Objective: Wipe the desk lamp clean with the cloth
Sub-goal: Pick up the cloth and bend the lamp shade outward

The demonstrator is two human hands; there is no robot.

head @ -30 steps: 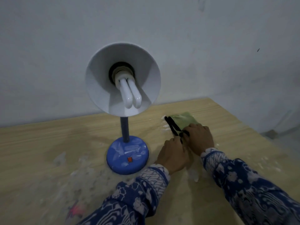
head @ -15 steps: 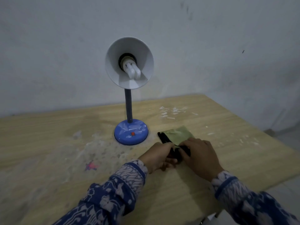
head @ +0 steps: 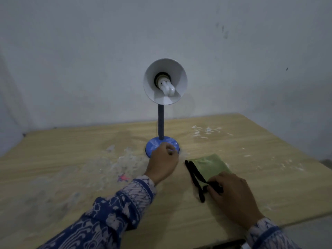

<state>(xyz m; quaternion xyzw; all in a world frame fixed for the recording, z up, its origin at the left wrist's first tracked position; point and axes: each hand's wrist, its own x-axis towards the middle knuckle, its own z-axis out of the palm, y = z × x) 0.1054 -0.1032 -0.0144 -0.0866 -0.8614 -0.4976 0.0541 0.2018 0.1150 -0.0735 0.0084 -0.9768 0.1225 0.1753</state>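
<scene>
The desk lamp [head: 165,81] stands upright near the wall, with a white cone shade, a bare bulb, a dark neck and a round blue base [head: 152,143]. My left hand [head: 162,163] reaches to the front of that base, its fingers curled against the rim. A folded green cloth [head: 209,167] with black edging lies flat on the table to the right of the base. My right hand [head: 231,196] pinches the cloth's near black edge.
The wooden table [head: 71,159] carries white smears and flecks left of the base and at the back right. A small pink mark [head: 123,177] sits near my left wrist. The wall stands close behind the lamp. The table's right edge drops to the floor.
My left hand has let go of the cloth and moved left and forward to the lamp base. My right hand stays on the cloth. The camera has pulled back from the lamp.
</scene>
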